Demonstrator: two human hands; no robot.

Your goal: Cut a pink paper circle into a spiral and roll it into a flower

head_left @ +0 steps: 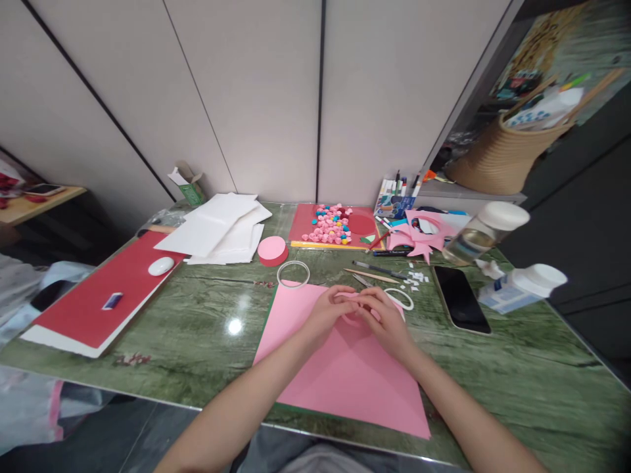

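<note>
Both my hands meet over the far part of a large pink paper sheet (340,371) lying on the green marble table (197,328). My left hand (328,309) and my right hand (387,318) have their fingers curled and pinched together on a small pink paper piece (353,320) held between them. A clear tape ring (293,273) lies just beyond the sheet's far left corner. A white ring (405,299) lies right beside my right hand.
Behind are a pink round lid (273,249), a white paper stack (217,230), a red sheet with small paper rolls (331,225), pink cut-outs (419,233), pens, sticks (372,272). On the right: a black phone (461,299), glue bottles (522,287). On the left: a red board with a mouse (161,265).
</note>
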